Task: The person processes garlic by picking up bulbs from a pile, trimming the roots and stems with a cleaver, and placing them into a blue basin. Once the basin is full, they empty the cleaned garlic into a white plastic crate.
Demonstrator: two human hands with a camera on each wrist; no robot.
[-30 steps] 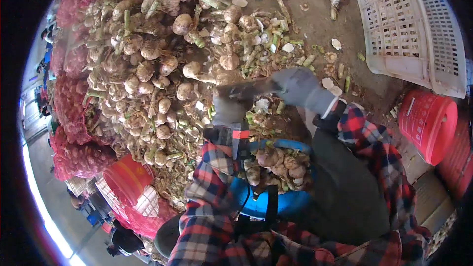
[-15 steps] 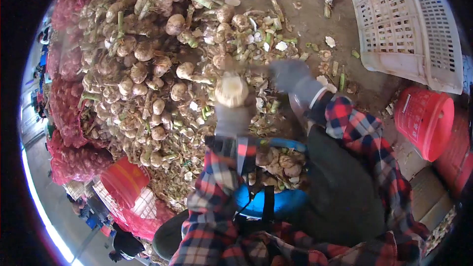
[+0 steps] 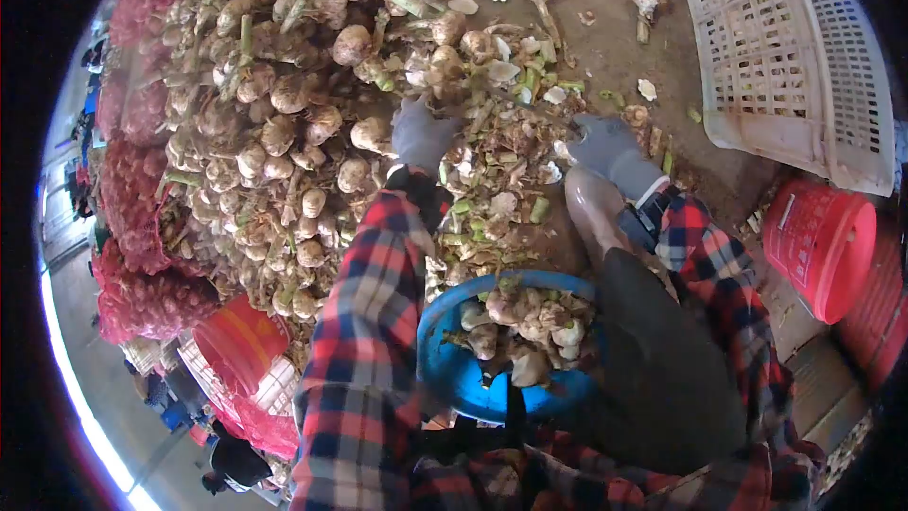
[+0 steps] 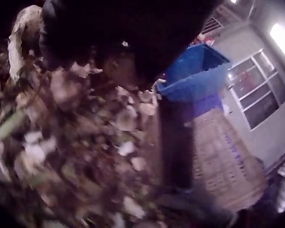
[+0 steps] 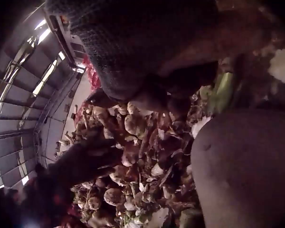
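Observation:
My gloved left hand (image 3: 423,137) reaches down at the edge of a large heap of garlic (image 3: 274,132), fingers spread, close beside a bulb (image 3: 371,134). In the left wrist view the hand is a dark shape above blurred trimmings. My gloved right hand (image 3: 610,156) curls around a knife, its thin blade (image 3: 534,106) pointing left over cut stems and peelings. The handle is hidden in the glove. Nearer the body, a blue basin (image 3: 435,331) contains several trimmed garlic bulbs (image 3: 534,322).
A boot (image 3: 591,203) stands just below the right hand. White plastic crates (image 3: 757,47) are at the upper right, above a red bucket (image 3: 818,241). Red mesh sacks (image 3: 142,189) line the left side, with another red bucket (image 3: 236,345) lower down.
Half a second ago the left hand held up a garlic bulb, cut face showing; now that bulb is out of it and the hand is farther forward at the heap. The right hand keeps the knife.

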